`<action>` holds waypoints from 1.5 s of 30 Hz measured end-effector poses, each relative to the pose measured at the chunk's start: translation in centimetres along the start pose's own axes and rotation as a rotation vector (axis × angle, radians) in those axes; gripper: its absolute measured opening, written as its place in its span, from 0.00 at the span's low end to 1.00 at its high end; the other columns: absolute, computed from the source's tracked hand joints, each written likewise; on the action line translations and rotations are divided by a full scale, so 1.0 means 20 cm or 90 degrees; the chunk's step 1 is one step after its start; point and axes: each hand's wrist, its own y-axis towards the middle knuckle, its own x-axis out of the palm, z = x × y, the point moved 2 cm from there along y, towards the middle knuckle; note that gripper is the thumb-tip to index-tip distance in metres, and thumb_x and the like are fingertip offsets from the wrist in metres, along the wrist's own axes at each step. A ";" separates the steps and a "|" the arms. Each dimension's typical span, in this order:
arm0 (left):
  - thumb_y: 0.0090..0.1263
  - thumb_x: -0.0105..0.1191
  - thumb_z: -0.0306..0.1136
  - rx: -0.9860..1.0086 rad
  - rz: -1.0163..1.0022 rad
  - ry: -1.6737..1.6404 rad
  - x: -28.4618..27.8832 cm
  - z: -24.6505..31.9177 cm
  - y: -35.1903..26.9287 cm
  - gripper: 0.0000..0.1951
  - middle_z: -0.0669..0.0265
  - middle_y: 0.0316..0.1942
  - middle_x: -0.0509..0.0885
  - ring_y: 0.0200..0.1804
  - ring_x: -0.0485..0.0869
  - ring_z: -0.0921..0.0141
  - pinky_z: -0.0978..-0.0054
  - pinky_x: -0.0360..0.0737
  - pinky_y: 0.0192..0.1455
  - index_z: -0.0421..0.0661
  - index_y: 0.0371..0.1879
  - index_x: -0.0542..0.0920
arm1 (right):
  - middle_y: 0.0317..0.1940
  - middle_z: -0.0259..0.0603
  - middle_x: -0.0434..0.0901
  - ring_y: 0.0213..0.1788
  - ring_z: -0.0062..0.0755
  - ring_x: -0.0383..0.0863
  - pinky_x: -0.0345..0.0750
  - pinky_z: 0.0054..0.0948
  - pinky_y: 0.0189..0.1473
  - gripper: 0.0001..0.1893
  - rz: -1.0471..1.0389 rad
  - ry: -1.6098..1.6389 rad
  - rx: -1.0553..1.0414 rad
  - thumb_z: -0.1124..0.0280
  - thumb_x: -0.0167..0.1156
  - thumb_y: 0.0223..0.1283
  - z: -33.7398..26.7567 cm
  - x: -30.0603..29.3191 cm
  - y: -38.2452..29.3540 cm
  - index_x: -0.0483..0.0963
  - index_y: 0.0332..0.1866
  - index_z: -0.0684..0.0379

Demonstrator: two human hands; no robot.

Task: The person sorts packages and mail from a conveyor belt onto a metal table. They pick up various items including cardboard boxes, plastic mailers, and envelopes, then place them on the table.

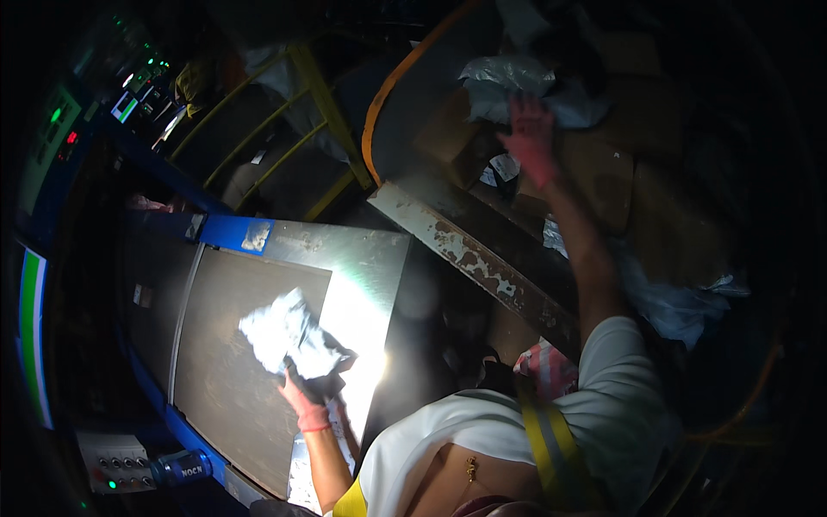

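My left hand (303,395), in a pink glove with dark fingers, grips a white plastic parcel bag (284,333) above a conveyor belt (219,362). The bag is crumpled, bright under the lamp and slightly blurred. At the upper right, my right hand (533,132), in a similar pink glove, reaches over a dim pile of parcels with its fingers apart. Its fingertips are at a grey plastic parcel bag (491,100); whether they touch it is not clear. Below that hand lies a brown cardboard box (597,178).
A worn metal beam (465,255) separates the belt from the pile. Yellow railings (323,110) rise at the back. A control box (116,462) with buttons and a blue bottle (184,466) are at the lower left. A lit screen (33,336) stands at the left.
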 end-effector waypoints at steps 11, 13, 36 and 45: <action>0.66 0.52 0.36 0.029 0.258 -0.150 -0.15 0.31 -0.20 0.21 0.58 0.55 0.73 0.53 0.74 0.64 0.63 0.75 0.51 0.41 0.56 0.69 | 0.31 0.41 0.75 0.39 0.42 0.75 0.73 0.39 0.37 0.07 -0.090 0.105 -0.086 0.74 0.57 0.47 0.19 -0.26 -0.13 0.71 0.33 0.57; 0.68 0.49 0.35 0.146 0.127 -0.187 -0.07 0.36 -0.20 0.25 0.59 0.59 0.69 0.57 0.71 0.65 0.65 0.72 0.57 0.43 0.63 0.64 | 0.34 0.43 0.76 0.41 0.44 0.75 0.74 0.39 0.41 0.12 -0.114 0.156 -0.058 0.73 0.61 0.46 0.08 -0.53 -0.28 0.73 0.39 0.59; 0.65 0.49 0.30 0.521 -0.733 0.078 0.64 0.61 -0.71 0.21 0.58 0.51 0.73 0.54 0.73 0.64 0.72 0.67 0.58 0.37 0.56 0.66 | 0.56 0.51 0.69 0.57 0.41 0.68 0.66 0.34 0.59 0.23 -0.191 0.504 0.380 0.63 0.49 0.64 0.02 -0.42 -0.92 0.63 0.62 0.63; 0.66 0.49 0.28 0.431 -0.595 0.137 0.50 0.59 -0.67 0.13 0.59 0.43 0.77 0.49 0.73 0.65 0.72 0.67 0.54 0.37 0.47 0.74 | 0.62 0.50 0.63 0.60 0.48 0.67 0.65 0.44 0.61 0.26 -0.178 0.216 0.232 0.52 0.53 0.59 0.28 -0.10 -0.19 0.68 0.59 0.56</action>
